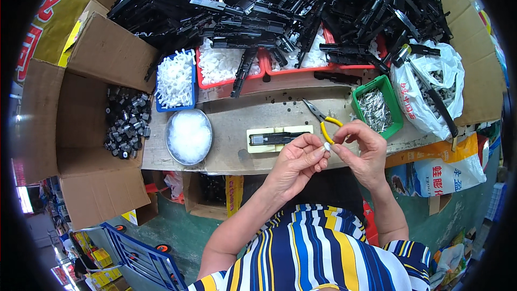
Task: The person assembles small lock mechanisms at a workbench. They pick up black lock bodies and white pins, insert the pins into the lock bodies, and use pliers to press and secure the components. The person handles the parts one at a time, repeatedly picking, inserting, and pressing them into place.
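**Inspector:** Item in hand?

**Assessor:** A small white part, pinched between the fingertips of both hands just above the near edge of the workbench. It is too small to make out its shape.

**Inspector:** State of each hand?

**Assessor:** Left hand grips the white part from the left with thumb and forefinger, the other fingers curled under. Right hand meets it from the right, thumb and forefinger closed on the same piece. The fingertips of the two hands touch.

**Inspector:** Immediate surroundings?

**Assessor:** Just behind the hands lie yellow-handled pliers, with the right hand over part of the handles. Left of them, a pale yellow fixture carries a black strip part, lying flat.

**Inspector:** Stock further out?

**Assessor:** Right of the hands, a green bin of small metal pieces, then a white plastic bag holding more. To the left, a round metal bowl of translucent white bits, and a blue tray of white plastic pieces. Two red trays of white parts stand behind, half buried under a large heap of black plastic strips. At far left, an open cardboard box holds dark, small parts.
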Demonstrator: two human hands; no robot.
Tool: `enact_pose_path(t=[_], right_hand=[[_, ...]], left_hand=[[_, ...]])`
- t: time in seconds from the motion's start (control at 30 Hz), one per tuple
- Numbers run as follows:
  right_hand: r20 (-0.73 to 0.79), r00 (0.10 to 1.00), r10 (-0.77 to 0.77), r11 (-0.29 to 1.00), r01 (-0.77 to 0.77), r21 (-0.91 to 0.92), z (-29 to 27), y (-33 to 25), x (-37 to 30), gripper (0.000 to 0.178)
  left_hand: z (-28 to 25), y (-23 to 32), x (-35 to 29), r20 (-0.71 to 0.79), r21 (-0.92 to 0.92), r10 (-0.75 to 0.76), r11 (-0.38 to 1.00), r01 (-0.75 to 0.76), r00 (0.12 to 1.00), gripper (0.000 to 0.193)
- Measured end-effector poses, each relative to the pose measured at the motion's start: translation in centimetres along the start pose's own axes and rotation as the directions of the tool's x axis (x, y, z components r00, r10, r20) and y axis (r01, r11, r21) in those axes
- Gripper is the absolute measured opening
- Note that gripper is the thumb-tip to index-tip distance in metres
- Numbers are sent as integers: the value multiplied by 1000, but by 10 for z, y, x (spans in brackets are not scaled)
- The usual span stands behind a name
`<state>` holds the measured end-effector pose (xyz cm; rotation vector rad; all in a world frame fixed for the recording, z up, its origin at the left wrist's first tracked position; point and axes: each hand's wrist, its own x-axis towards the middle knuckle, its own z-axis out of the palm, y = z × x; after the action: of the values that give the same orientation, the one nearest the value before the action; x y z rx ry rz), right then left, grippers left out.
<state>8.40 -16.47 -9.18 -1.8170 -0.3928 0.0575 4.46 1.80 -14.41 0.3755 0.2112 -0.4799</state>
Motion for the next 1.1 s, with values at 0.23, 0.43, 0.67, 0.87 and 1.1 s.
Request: enact_pose_path(t=[0.23,0.43,0.67,0.87,1.1], right_hand=[[34,992,-121,992,122,-28,19,0,-4,11],[91,976,-198,976,204,-70,41,-3,5,13],[170,928,-332,871,371,-322,73,25,27,14],[228,903,-363,836,424,-349,89,40,35,14],[268,893,-362,822,441,-360,94,41,38,11]], left_hand=[[7,12,-18,29,111,76,991,-79,997,25],[-4,26,-34,-16,380,241,899,-217,970,36],[-22,57,-49,257,963,728,-142,-227,635,33],[-51,55,-47,544,799,559,-573,-183,625,31],[-56,56,-49,558,770,491,-607,-197,669,33]])
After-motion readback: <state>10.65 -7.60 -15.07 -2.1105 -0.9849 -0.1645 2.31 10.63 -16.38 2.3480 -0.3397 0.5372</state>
